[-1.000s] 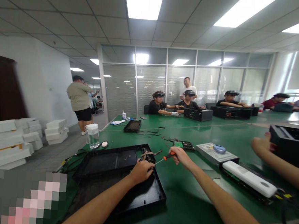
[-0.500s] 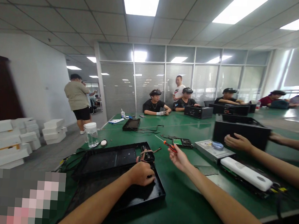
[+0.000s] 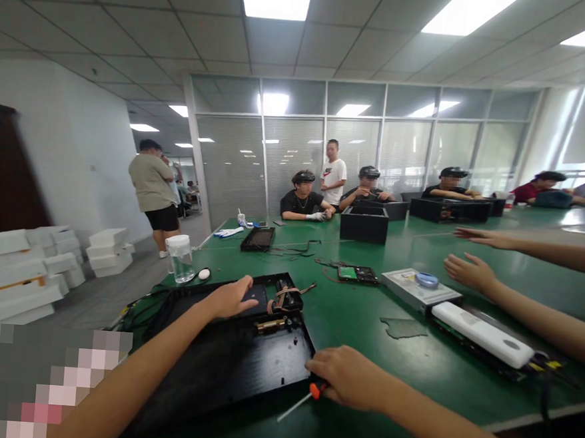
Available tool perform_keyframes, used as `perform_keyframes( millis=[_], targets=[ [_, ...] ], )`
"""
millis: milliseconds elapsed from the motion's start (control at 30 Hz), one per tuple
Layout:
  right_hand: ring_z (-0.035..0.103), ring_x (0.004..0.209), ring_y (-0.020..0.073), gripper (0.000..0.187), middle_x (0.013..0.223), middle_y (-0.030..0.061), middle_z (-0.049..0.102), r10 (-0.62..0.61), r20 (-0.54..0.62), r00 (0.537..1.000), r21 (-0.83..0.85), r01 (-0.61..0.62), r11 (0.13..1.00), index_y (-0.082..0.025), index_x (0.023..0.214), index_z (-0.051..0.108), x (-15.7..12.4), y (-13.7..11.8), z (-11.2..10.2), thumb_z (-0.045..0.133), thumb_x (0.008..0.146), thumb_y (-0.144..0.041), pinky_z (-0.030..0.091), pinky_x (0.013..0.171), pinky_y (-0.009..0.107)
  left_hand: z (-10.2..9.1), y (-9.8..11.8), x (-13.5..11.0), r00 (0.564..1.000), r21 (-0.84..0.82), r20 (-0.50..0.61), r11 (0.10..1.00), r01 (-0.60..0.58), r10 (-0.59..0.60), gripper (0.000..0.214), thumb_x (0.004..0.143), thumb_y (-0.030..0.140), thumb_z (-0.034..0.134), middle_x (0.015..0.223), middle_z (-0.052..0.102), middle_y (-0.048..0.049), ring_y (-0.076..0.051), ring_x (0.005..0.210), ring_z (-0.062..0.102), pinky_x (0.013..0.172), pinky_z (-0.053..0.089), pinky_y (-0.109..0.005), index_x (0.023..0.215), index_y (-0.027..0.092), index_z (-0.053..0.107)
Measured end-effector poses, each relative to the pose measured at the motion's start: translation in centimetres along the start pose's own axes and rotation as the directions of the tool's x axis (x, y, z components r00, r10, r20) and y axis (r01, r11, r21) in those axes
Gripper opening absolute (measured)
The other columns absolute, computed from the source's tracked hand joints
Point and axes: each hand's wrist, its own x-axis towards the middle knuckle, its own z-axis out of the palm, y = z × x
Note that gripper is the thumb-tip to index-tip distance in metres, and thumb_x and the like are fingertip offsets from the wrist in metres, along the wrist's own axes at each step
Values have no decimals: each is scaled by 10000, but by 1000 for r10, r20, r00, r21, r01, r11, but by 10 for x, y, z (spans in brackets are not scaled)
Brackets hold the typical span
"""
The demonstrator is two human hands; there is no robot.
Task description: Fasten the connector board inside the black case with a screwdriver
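Observation:
My right hand (image 3: 349, 378) is closed around a screwdriver (image 3: 314, 391) with an orange and black handle. Its shaft points down and left, toward the table's near edge. The fingertips of that hand are at the right corner of a black case (image 3: 242, 369), which lies open on the table. Over the far half of the case is my left hand (image 3: 229, 299), thumb and fingers apart, holding nothing; whether it presses on the panel I cannot tell. Close by in the case sit a bundle of coloured wires (image 3: 284, 300) and a brass-coloured part (image 3: 271, 325).
To the right lie a circuit-board drive (image 3: 357, 274), a grey metal box (image 3: 412, 287) with a tape roll (image 3: 427, 280), and a long white part (image 3: 482, 336). A co-worker's hands (image 3: 469, 270) reach in there. A glass jug (image 3: 182, 261) stands left; a black box (image 3: 365, 225) is farther back.
My right hand has lowered the screwdriver to the case's right corner. My left hand has shifted away and left, its fingers unfolding. The co-worker's black box has moved across the table.

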Motion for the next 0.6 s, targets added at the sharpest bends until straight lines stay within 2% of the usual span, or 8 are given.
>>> perform_keyframes(
  millis=[133,233,333,467,600],
  targets=[
    [543,736,154,176,790,40,601,33,-26,999,-13,-34,999,-208,877,586,-36,-7,13,420,823,-233,353,648,255,20,-23,-21,976,-4,218,1000,-22,22,341,861,436,357,781,595,-42,-166,741,556,679,393,-245,769,158,532],
    [529,711,155,177,765,45,592,93,-63,994,-3,-94,996,-208,827,582,-53,-6,15,408,838,-241,338,623,261,30,-22,-26,973,62,227,996,-58,42,240,823,393,454,818,612,-51,-190,794,569,707,401,-261,807,175,553],
    [522,725,158,154,773,48,586,127,-100,987,10,-126,992,-201,822,577,-57,-6,17,425,826,-222,340,626,261,30,-14,-24,974,98,206,988,-120,98,159,751,300,564,911,606,-49,-208,879,558,742,405,-269,873,200,548],
    [518,737,152,151,777,41,582,120,-128,985,1,-121,993,-190,816,583,-39,5,23,433,816,-195,359,649,250,14,-4,-16,974,69,174,985,-157,144,110,765,269,535,902,604,-40,-201,883,550,780,392,-273,847,199,558],
    [533,813,162,168,848,56,594,79,-93,993,-6,-80,997,-167,885,596,5,37,23,459,787,-177,382,730,255,-22,10,-12,979,30,125,986,-163,158,151,790,330,503,901,593,-29,-197,887,530,807,363,-279,841,200,559]
  ],
)
